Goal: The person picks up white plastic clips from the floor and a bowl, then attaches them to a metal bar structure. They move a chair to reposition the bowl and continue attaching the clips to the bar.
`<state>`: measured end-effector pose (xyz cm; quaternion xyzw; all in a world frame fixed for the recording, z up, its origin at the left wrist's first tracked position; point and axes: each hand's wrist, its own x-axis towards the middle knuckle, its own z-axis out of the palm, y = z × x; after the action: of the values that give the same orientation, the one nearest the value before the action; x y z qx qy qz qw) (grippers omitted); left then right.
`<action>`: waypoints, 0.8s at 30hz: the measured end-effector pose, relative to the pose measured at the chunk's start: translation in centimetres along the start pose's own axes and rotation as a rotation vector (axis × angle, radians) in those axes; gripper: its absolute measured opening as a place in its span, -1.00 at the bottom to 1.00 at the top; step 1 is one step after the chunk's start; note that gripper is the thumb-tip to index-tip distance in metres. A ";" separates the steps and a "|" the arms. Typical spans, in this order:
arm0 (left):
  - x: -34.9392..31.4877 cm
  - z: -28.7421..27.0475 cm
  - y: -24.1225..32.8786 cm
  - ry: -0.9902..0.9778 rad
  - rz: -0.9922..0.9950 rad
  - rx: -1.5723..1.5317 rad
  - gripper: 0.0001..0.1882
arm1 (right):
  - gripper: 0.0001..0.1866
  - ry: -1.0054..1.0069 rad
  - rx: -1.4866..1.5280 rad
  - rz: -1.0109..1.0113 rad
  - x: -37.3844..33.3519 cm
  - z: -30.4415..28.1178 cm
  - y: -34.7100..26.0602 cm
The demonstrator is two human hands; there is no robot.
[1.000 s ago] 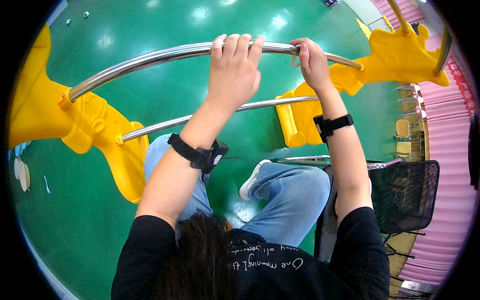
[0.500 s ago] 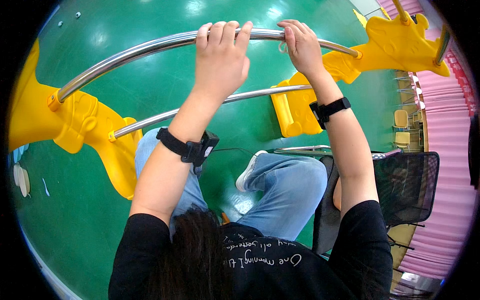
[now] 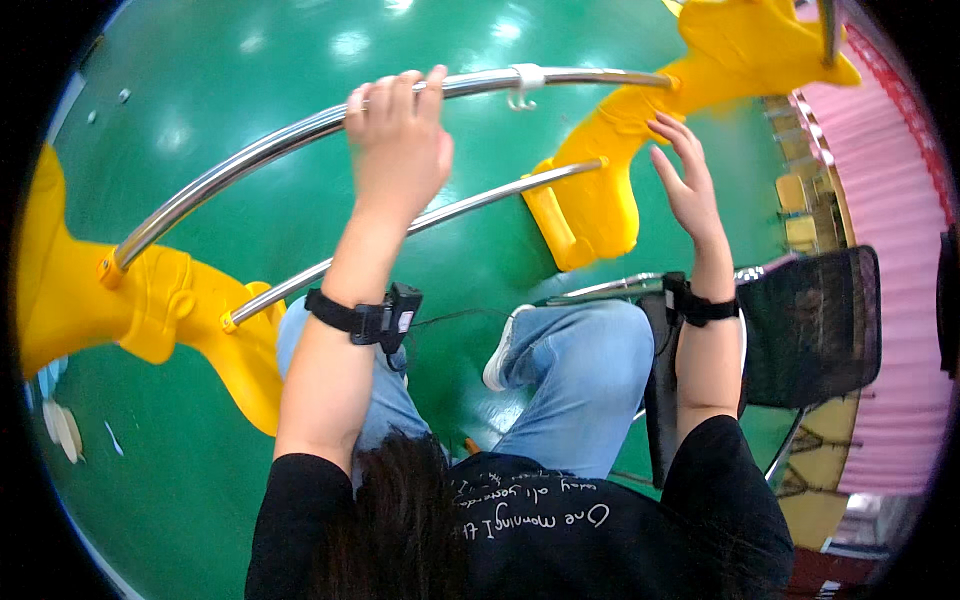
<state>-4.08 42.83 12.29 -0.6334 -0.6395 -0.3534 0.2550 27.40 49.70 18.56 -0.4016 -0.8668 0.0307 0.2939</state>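
Observation:
A shiny metal bar (image 3: 255, 160) runs between two yellow animal-shaped plastic stands, one at the left (image 3: 75, 290) and one at the right (image 3: 625, 130). My left hand (image 3: 396, 150) has its fingers curled over this upper bar, near its middle. A white plastic hook (image 3: 525, 84) is clipped on the same bar to the right of that hand, its hooked end hanging below. My right hand (image 3: 690, 185) is off the bar, in the air beside the right stand, with fingers apart and nothing in them. Lower down, a thinner metal bar (image 3: 480, 203) joins the stands.
My bent legs in jeans (image 3: 570, 370) are below the bars. A black mesh chair (image 3: 815, 325) stands at my right. Further right are small yellow chairs (image 3: 790, 193) and a pink curtain (image 3: 890, 330). A few small items lie on the green floor (image 3: 150, 500) at the left.
My right hand has left the upper bar and moved right and down, uncovering the white hook. My left hand stays on the bar. The view has shifted slightly.

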 end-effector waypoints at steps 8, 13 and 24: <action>0.2 -0.4 0.4 -0.021 0.020 0.143 -0.46 | -0.77 0.150 -0.060 0.568 -20.7 -8.5 8.1; 0.1 0.0 0.1 0.020 0.054 0.194 -0.47 | -0.87 0.684 0.141 0.848 -26.2 -9.1 8.5; 0.1 0.2 0.1 0.036 0.082 0.242 -0.47 | -0.59 -0.154 -0.266 1.051 -31.4 -6.5 10.3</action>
<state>-4.00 43.03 12.21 -0.6171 -0.6462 -0.2742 0.3555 53.68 33.01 5.67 -0.8109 -0.5649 0.0931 0.1214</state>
